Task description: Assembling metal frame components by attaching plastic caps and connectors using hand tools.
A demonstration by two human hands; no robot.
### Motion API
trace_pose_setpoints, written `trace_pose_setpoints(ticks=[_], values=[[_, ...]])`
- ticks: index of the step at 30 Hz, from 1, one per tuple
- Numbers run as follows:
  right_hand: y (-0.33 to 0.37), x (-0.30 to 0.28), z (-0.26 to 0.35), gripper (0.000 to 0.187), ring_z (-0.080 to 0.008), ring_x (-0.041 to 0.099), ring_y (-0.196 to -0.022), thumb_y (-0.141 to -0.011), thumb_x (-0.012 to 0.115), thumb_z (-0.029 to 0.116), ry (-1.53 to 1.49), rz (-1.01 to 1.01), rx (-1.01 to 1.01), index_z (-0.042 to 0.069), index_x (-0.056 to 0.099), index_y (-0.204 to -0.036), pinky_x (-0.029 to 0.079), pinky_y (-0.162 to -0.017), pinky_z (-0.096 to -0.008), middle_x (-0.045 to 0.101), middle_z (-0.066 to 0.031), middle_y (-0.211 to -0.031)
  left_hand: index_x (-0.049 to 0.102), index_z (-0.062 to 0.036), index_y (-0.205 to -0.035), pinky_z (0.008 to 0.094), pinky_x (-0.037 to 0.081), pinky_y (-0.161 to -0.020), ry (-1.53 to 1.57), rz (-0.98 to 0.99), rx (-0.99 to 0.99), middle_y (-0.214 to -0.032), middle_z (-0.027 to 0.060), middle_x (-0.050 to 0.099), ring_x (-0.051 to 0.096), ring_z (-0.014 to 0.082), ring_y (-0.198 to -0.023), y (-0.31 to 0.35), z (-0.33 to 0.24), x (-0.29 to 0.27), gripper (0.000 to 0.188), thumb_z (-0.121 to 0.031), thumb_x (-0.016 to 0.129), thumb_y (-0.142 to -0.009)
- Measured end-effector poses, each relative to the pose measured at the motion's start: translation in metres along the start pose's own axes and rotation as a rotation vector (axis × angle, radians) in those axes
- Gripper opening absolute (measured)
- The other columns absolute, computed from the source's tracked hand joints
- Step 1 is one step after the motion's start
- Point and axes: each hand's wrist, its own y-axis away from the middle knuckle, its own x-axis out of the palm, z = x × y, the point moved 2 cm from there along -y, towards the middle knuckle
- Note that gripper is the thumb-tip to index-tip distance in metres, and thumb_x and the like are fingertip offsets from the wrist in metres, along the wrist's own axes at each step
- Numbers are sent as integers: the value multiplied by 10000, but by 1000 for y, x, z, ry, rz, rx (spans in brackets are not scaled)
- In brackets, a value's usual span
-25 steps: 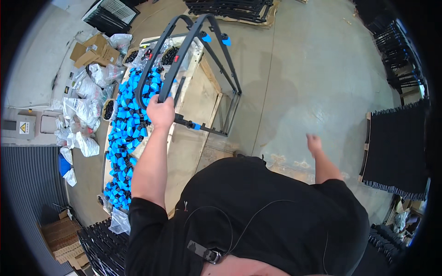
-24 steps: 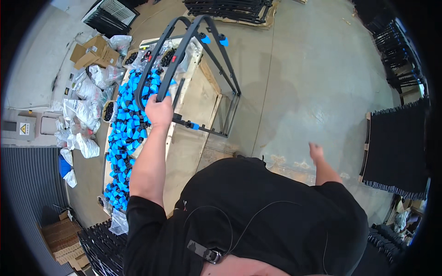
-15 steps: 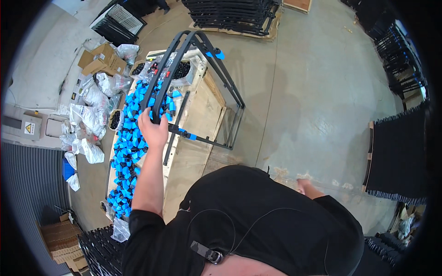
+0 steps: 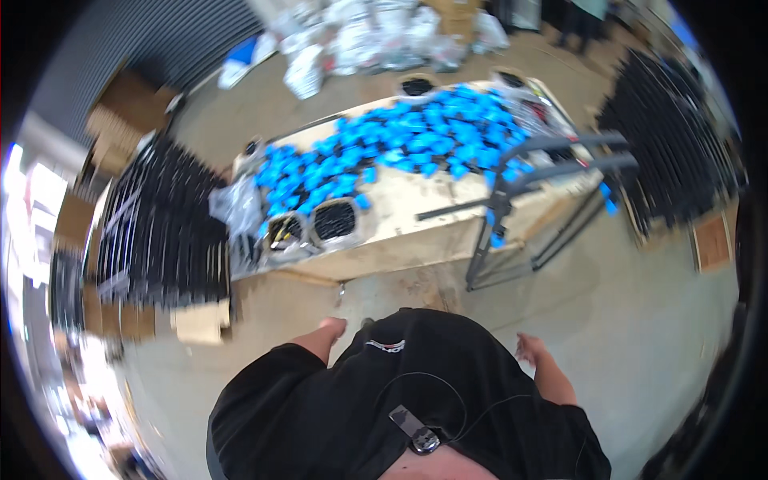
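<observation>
My left hand [image 4: 331, 326] hangs beside my body in front of the table, apart from everything; blur smears its fingers. On my other side my right hand [image 4: 529, 349] hangs low with fingers loosely apart and nothing visible in it. A black tubular metal frame [image 4: 552, 171] with blue fittings leans over the table's right end, its lower part near the floor. Across the wooden table [image 4: 400, 248] spreads a heap of blue-and-black plastic pieces [image 4: 392, 136]. A loose black bar [image 4: 450, 210] lies near the table's front edge.
Tubs of small black parts [image 4: 334, 220] stand at the table's front left. Stacked black frames rise at left [image 4: 164, 232] and right [image 4: 672, 136]. White sacks [image 4: 376, 40] line the far side, with a person [image 4: 586, 20] beyond at right.
My left hand has let go of the black frame and dropped to my side. My view has turned left, so the table now lies across in front of me.
</observation>
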Motion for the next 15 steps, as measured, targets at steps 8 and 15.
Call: trace_pose_setpoints(ticks=[8, 15], values=[[59, 215, 113, 375, -234, 596, -586, -925, 637, 418, 857, 470, -1145, 65, 597, -804, 485, -568, -368, 636, -92, -744, 739, 20, -1047, 441, 581, -833, 296, -166, -41, -1057, 225, 736, 731, 351, -944, -11, 172, 9, 503, -438, 598, -895], [66, 377, 206, 366, -233, 599, -597, -926, 632, 408, 1022, 593, -1222, 62, 604, -811, 487, -575, -367, 641, -91, -749, 755, -100, -1154, 403, 538, -970, 591, 26, -3, -1199, 149, 728, 693, 296, -1128, -31, 227, 65, 622, -607, 675, -802]])
